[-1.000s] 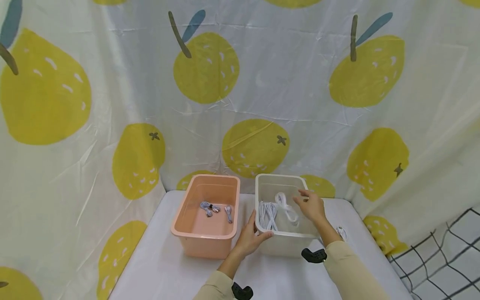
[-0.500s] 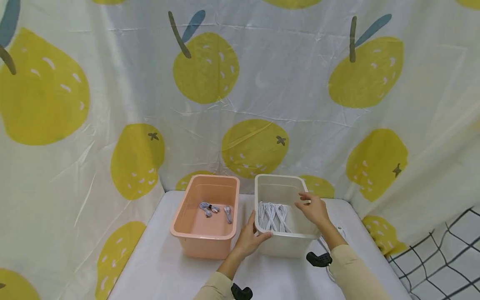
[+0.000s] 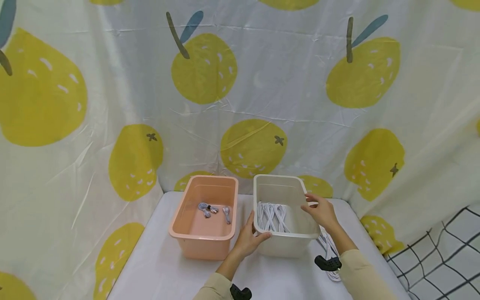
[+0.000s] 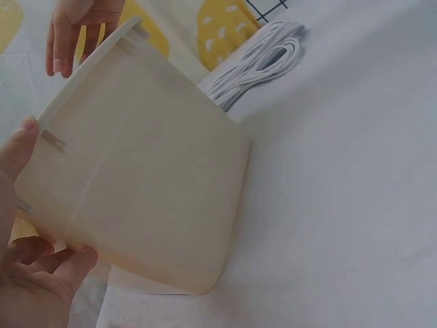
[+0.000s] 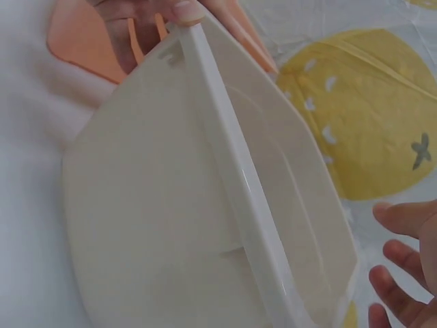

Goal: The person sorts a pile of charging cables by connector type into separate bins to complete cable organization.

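Your left hand (image 3: 247, 239) grips the cream rectangular plastic bin (image 3: 285, 245) already holding looped white cables (image 3: 271, 217), your right hand (image 3: 322, 211) hovers empty, fingers apart, and more white cable (image 3: 327, 245) remains on the white surface (image 3: 275, 280).

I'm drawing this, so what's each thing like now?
Orange rectangular plastic bin: upright, uncovered
Cream rectangular plastic bin: upright, uncovered
Small grey cables: bundled
White cables inside cream bin: looped
White cable bundle outside: looped
Left hand: fingers gripping cream bin
Right hand: holding nothing
White fruit-print sheet: hanging
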### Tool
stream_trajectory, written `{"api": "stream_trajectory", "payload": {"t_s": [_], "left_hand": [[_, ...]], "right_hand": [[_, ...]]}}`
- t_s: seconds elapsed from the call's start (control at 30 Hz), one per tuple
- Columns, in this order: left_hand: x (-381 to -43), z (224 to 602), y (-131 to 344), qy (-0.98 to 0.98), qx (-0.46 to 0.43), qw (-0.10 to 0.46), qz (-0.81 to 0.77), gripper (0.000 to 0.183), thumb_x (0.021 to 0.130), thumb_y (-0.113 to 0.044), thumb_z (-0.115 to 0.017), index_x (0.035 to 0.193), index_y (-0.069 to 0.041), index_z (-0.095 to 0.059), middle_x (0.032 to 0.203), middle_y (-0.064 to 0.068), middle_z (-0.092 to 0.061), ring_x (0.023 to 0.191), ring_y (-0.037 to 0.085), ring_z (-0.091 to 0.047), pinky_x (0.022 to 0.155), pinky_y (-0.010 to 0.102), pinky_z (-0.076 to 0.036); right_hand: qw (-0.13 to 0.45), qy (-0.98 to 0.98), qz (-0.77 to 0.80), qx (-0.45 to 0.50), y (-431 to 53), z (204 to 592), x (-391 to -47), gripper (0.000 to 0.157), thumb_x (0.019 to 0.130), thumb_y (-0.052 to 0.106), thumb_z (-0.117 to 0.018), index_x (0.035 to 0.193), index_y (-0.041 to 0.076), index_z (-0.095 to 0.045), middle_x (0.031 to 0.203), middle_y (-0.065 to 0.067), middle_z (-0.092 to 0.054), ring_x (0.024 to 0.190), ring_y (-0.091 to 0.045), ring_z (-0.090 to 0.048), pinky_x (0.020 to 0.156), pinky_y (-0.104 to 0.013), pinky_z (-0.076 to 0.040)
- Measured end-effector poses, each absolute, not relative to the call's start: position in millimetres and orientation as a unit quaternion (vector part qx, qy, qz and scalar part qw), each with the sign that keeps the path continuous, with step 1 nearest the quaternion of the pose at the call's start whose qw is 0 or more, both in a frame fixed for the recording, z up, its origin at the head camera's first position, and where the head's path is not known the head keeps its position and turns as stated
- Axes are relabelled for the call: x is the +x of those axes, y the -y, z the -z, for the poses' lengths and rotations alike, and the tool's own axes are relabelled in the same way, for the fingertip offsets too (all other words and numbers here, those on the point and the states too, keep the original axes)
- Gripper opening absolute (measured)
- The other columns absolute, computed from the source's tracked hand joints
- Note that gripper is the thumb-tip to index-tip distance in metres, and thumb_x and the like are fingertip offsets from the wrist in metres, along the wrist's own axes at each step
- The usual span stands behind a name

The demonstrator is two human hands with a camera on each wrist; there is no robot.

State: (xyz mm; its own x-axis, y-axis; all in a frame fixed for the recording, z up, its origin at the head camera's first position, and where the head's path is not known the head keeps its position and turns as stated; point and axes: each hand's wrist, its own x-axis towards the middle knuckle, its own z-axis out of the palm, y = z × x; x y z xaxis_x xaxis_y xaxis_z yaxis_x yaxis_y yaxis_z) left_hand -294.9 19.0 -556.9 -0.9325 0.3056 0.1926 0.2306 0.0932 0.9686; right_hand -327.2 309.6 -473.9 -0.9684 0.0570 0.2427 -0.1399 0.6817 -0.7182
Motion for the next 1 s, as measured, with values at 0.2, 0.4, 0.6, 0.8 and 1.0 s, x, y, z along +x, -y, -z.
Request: {"api": "stream_trajectory", "payload": {"t_s": [0.2,0.4,0.6,0.8,1.0], "left_hand": [[-296,557,-20,-0.740,0.178,0.029,-0.648,0.105,0.092,-0.023,-0.082,0.164,0.001,-0.009,0.164,0.022,-0.030,0.143,0.043,-0.039,0.108,0.055,-0.041],[-295,555,-20,-0.743,0.179,0.028,-0.645,0.105,0.092,-0.022,-0.082,0.164,0.002,-0.009,0.164,0.022,-0.029,0.144,0.045,-0.037,0.109,0.055,-0.040],[-296,555,-20,-0.742,0.184,0.029,-0.644,0.104,0.093,-0.022,-0.081,0.164,0.002,-0.008,0.165,0.023,-0.027,0.145,0.044,-0.036,0.110,0.054,-0.038],[-295,556,-20,-0.746,0.187,0.019,-0.639,0.104,0.093,-0.021,-0.081,0.164,0.003,-0.009,0.164,0.023,-0.028,0.144,0.044,-0.038,0.110,0.053,-0.039],[-295,556,-19,-0.749,0.179,0.020,-0.638,0.103,0.093,-0.022,-0.081,0.164,0.001,-0.010,0.164,0.024,-0.028,0.144,0.044,-0.038,0.110,0.053,-0.039]], "right_hand": [[0.135,0.912,-0.387,0.021,-324,473,-323,0.054,0.093,0.018,-0.079,0.139,-0.002,-0.061,0.122,-0.023,-0.069,0.104,-0.039,-0.069,0.078,-0.040,-0.058],[0.138,0.915,-0.378,0.011,-342,476,-314,0.054,0.095,0.020,-0.077,0.140,-0.003,-0.059,0.123,-0.024,-0.068,0.106,-0.041,-0.068,0.076,-0.040,-0.057],[0.134,0.915,-0.380,0.001,-359,480,-303,0.057,0.097,0.022,-0.076,0.143,-0.003,-0.056,0.127,-0.026,-0.065,0.108,-0.043,-0.066,0.076,-0.039,-0.056],[0.117,0.919,-0.376,-0.006,-375,487,-294,0.062,0.099,0.032,-0.073,0.146,-0.003,-0.052,0.132,-0.029,-0.061,0.110,-0.046,-0.063,0.076,-0.044,-0.058],[0.098,0.915,-0.391,-0.017,-388,496,-288,0.064,0.100,0.032,-0.071,0.148,-0.004,-0.049,0.135,-0.031,-0.058,0.115,-0.049,-0.060,0.081,-0.048,-0.058]]}}
